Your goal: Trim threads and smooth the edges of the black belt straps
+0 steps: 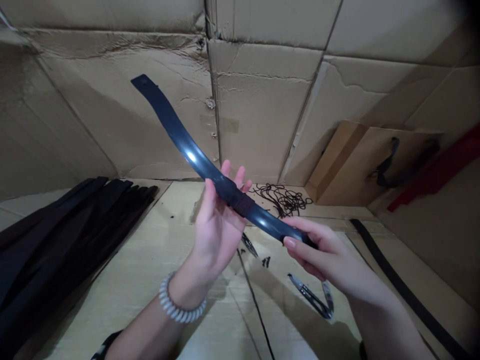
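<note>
A long, curved, glossy dark strip (176, 132), with dark cord wound round its middle, slants across the view. My left hand (219, 230), palm up and wearing a pale coiled band, cradles the strip near the winding, thumb on one side and loosely extended fingers on the other. Towards the lower right end, my right hand (318, 247) pinches it between thumb and fingers. Below lie thread snips (313, 298) with a second pair of snips (250, 245) partly behind my left hand. Small dark scraps (266, 262) and a thin dark cord (257, 302) are on the table.
Dark strips (71, 240) are heaped on the left. Tangled dark cords (285, 199) lie at the back, near a brown paper bag (348, 165). Another dark strip (397, 282) stretches along the right, under a red item (438, 172). Cardboard walls (262, 100) enclose the table (157, 255).
</note>
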Available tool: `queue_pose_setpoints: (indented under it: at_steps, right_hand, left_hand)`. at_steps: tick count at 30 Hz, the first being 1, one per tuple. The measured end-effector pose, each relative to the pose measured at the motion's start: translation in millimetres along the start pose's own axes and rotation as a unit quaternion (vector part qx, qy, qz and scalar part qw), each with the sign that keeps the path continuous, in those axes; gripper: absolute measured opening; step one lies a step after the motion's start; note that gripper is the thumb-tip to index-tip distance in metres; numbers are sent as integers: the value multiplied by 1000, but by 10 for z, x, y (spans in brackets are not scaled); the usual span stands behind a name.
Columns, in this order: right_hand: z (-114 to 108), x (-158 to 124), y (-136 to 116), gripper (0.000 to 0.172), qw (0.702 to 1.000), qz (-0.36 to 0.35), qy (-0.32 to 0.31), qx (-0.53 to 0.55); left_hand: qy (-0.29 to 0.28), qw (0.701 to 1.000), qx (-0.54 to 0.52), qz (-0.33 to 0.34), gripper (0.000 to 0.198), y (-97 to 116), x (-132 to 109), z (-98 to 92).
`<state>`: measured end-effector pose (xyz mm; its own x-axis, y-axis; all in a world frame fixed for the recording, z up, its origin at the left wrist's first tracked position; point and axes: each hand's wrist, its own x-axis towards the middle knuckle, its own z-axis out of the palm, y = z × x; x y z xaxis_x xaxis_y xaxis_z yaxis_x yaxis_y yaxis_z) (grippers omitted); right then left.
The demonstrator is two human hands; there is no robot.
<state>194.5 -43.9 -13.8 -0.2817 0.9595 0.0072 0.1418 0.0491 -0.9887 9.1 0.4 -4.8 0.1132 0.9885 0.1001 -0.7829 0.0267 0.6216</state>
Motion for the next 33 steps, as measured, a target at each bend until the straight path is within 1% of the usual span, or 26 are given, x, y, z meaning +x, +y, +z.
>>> queue_pose_setpoints:
  at_steps: [2, 3, 5, 7, 10, 12, 14, 16, 17, 18, 19, 20, 21, 23, 25, 27, 28, 29, 30, 31, 32, 33]
  right_hand:
    - [-10, 4, 13, 36, 999, 22, -7, 43]
    - [-9, 9, 17, 36, 997, 31, -13, 65]
    - [-2, 17, 17, 36, 992, 46, -35, 111]
    - [10, 18, 9, 35, 984, 60, -63, 152]
    - [34, 9, -3, 33, 974, 70, -89, 198]
    - [56, 4, -1, 30, 969, 71, -86, 220]
    - [83, 5, 9, 29, 967, 74, -74, 232]
    - [116, 13, 27, 29, 977, 64, -43, 200]
    - [135, 20, 39, 29, 987, 40, -15, 155]
    - [157, 26, 53, 26, 996, 0, 22, 89]
    - [181, 31, 69, 22, 996, -61, 64, -6]
    - [207, 33, 86, 19, 979, -132, 106, -112]
    - [236, 31, 102, 19, 949, -197, 139, -203]
    - [296, 14, 126, 21, 866, -292, 197, -356]
    - [341, -20, 127, 24, 769, -336, 260, -476]
    - [349, -56, 104, 26, 681, -353, 310, -562]
    - [335, -70, 86, 27, 670, -355, 312, -573]
    - [309, -80, 66, 28, 702, -346, 290, -550]
    - [274, -86, 46, 31, 765, -322, 252, -497]
    - [236, -88, 27, 36, 844, -274, 192, -420]
    - [198, -88, 11, 39, 917, -203, 113, -324]
    - [166, -88, -2, 42, 968, -118, 26, -220]
  left_hand:
    - [-16, 999, -29, -30, 33, 61, -10, 10]
    - [-23, 998, -41, -35, 34, 86, -12, 9]
    - [-31, 997, -63, -31, 37, 120, -4, 0]
    - [-26, 996, -78, -18, 37, 133, 12, -15]
    - [9, 997, -76, 21, 29, 120, 31, -31]
    - [27, 996, -54, 61, 19, 99, 25, -31]
    - [31, 993, -5, 117, 14, 80, 9, -24]
    - [32, 983, 56, 174, 14, 71, -7, -16]
    - [34, 977, 82, 192, 15, 71, -12, -14]
    - [38, 974, 99, 201, 16, 73, -16, -13]
    - [40, 972, 109, 202, 17, 78, -18, -14]
    - [40, 972, 112, 201, 18, 85, -21, -16]
    - [38, 973, 113, 200, 20, 94, -24, -17]
    - [39, 971, 118, 205, 26, 120, -36, -17]
    - [49, 967, 136, 209, 29, 153, -55, -11]
    - [55, 965, 158, 204, 28, 193, -74, -6]
    - [49, 965, 165, 199, 27, 213, -81, -6]
    - [36, 965, 168, 196, 25, 234, -86, -9]
    - [17, 967, 169, 192, 25, 252, -89, -15]
    - [-6, 968, 167, 186, 24, 268, -90, -23]
    - [-30, 969, 167, 178, 25, 281, -90, -33]
    - [-51, 970, 169, 169, 25, 288, -89, -42]
